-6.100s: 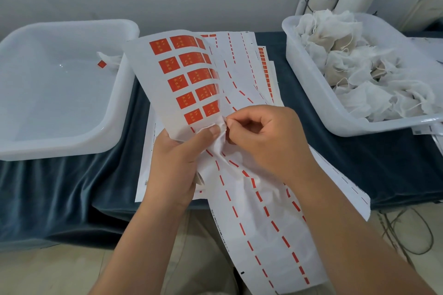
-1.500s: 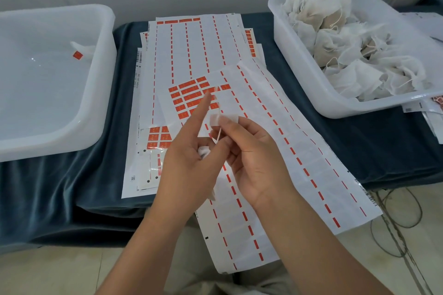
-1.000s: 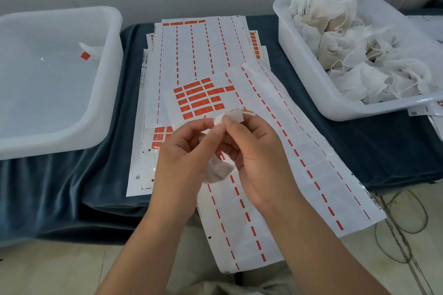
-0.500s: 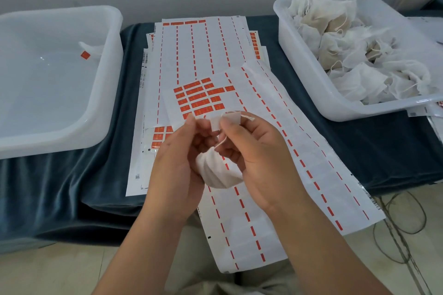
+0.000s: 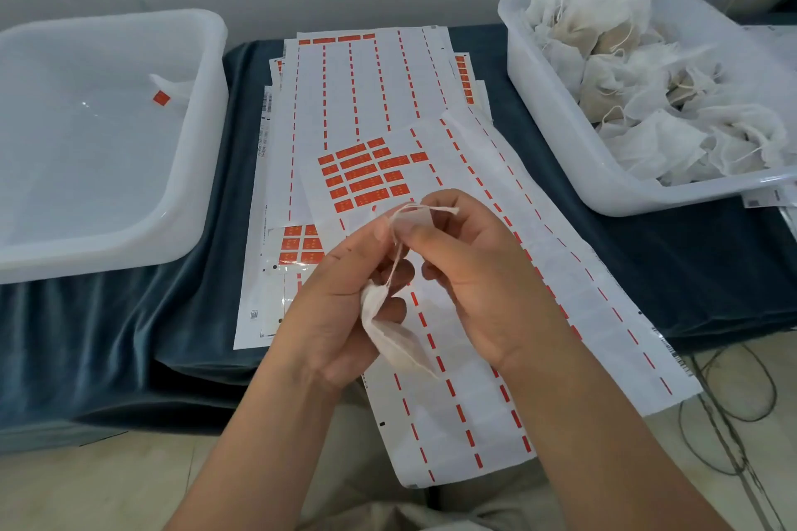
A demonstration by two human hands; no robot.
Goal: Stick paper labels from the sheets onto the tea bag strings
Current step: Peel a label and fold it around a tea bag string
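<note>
Looking down from the head view: both hands raised together over the sheets, just above the near edge of the desk (image 5: 711, 272) draped in dark teal cloth. Left hand (image 5: 340, 306) curled around a white tea bag (image 5: 394, 341), the bag hanging from its fingers and trailing down past the palm. Right hand (image 5: 470, 267) pinching a small white paper label (image 5: 412, 220) between thumb and forefinger, its back facing up, red side not visible. Thin string (image 5: 396, 261) running from the tea bag up to the label, with a short end sticking out to the right past the pinching fingers; whether the label is already stuck on it, impossible to tell. Underneath, a long label sheet (image 5: 560, 315) lying at a slant, mostly peeled, with only red dashes left in rows and a block of unpeeled red labels (image 5: 366, 177) at its far left corner. More peeled sheets (image 5: 366, 86) stacked beneath it, reaching toward the wall. On the left, a white plastic tub (image 5: 202, 142) holding one finished tea bag (image 5: 166, 93) with a red tag. On the right, a second white tub (image 5: 543, 134) piled with unlabelled tea bags (image 5: 638, 99).
</note>
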